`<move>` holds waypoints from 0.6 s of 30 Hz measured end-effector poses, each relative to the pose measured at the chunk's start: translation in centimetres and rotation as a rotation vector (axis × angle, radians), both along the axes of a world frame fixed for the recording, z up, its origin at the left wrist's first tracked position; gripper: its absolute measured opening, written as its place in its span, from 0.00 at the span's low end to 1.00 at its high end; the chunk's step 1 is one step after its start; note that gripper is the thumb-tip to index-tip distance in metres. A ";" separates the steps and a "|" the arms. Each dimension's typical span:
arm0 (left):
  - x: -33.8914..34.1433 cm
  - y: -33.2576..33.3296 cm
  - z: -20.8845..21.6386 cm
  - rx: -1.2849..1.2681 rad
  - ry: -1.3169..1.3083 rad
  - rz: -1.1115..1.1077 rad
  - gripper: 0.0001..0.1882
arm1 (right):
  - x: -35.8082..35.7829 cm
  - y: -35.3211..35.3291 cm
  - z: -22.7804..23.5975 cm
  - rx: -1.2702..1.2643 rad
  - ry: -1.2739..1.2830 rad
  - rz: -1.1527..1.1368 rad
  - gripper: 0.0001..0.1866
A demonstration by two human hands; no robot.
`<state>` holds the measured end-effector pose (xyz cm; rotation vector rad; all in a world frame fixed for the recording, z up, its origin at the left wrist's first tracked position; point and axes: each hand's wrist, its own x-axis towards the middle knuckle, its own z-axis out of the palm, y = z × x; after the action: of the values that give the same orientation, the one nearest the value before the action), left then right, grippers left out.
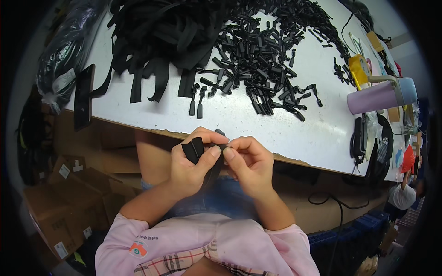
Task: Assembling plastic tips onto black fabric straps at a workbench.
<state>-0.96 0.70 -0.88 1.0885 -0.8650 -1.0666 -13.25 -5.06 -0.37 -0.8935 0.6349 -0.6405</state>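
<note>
In front of the table's near edge, my two hands meet with their fingertips together. My left hand (188, 169) is closed on a black zipper tape (193, 149), whose folded end stands out between thumb and fingers and whose length hangs down toward my lap. My right hand (253, 166) pinches at the tape's end, on a small black zipper slider mostly covered by the fingertips. The slider's dark pull (220, 133) pokes up between the hands. Two loose zipper sliders (200, 103) lie on the tabletop just beyond my left hand.
The white table (152, 112) carries a heap of black zipper tapes (165, 27) and a wide pile of zipper sliders (258, 60). A phone (84, 96) overhangs the left edge. A lilac tumbler (375, 99) and yellow tape roll (359, 69) stand right. Cardboard boxes (69, 211) sit below left.
</note>
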 end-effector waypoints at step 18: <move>1.2 0.4 1.3 0.196 0.085 -0.121 0.07 | 0.3 -0.5 -0.7 -0.854 0.092 -0.219 0.05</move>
<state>0.29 1.09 0.44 1.1557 -0.7782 -1.3109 -12.99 -5.55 -1.05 -1.6650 0.5402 -1.1060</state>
